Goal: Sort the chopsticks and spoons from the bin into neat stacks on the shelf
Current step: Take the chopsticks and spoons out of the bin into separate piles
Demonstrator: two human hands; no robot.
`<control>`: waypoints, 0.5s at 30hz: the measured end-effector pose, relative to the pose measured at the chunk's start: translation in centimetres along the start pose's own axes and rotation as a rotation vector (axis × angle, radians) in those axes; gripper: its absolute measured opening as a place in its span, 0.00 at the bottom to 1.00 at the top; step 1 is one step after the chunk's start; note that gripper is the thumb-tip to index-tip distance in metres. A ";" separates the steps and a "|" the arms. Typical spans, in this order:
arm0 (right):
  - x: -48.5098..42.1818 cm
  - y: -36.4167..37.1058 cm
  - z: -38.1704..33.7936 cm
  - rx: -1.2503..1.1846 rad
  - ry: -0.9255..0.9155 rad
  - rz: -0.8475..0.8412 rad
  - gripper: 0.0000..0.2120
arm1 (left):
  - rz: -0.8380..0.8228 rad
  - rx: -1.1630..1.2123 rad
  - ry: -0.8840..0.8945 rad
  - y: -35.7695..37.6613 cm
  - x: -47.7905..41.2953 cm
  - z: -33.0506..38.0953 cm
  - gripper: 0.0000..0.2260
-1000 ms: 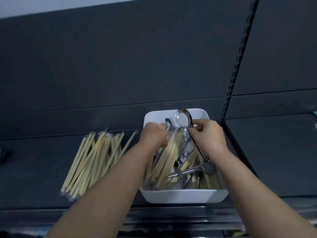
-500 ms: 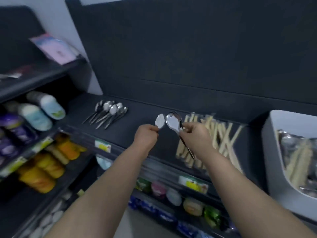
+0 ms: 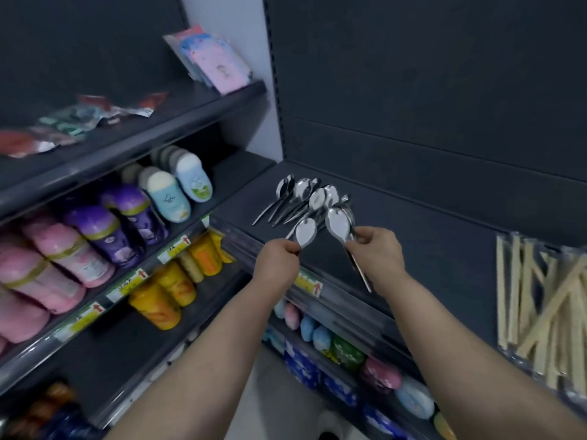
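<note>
You hold one shiny steel spoon (image 3: 305, 232) in your left hand (image 3: 279, 262), fingers curled tight round the handle near the bowl, so the bowl stands up and faces you. Your right hand (image 3: 379, 254) pinches a second polished steel spoon (image 3: 337, 222) just below its bowl, with the long handle hanging down past your wrist. Another bowl shows right behind it, and you cannot tell whether it is also in your grip. Gripping both near the bowl and facing the same way probably lets you lay them down aligned with the rest.

Just beyond them, the fanned pile of steel spoons (image 3: 301, 193) lies on the dark grey metal shelf (image 3: 428, 242), bowls toward the back and handles toward the front edge. Match that direction.

Well to the right on the same shelf lie the pale wooden chopsticks in clear wrappers (image 3: 546, 312), kept apart from the spoons so the two sorts do not mix. The bin is out of view.

To your left, pink and purple bottles (image 3: 95, 236) fill a neighbouring shelf.
</note>
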State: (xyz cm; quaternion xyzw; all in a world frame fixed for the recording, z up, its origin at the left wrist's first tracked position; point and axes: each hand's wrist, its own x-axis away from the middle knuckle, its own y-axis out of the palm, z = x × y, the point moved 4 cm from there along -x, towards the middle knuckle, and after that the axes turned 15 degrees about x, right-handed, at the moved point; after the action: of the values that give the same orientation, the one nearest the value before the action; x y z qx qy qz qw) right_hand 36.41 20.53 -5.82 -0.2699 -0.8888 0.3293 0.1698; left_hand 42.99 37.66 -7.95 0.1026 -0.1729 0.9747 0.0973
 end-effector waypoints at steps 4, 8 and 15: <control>-4.7 2.4 -0.9 0.002 0.035 0.014 0.18 | 0.006 -0.038 0.021 -0.7 -4.5 0.8 0.17; -8.7 4.5 -1.5 0.031 0.070 0.021 0.19 | -0.039 -0.188 0.054 0.1 -8.9 1.9 0.18; -12.9 6.9 -2.4 0.034 0.073 -0.052 0.08 | -0.114 -0.437 0.157 2.4 -14.3 2.1 0.17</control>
State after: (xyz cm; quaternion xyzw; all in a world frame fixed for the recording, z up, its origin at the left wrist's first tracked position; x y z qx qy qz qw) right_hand 50.33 18.49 -10.35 -0.2558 -0.8830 0.3297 0.2148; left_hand 56.50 32.48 -10.17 0.0126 -0.3654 0.9121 0.1854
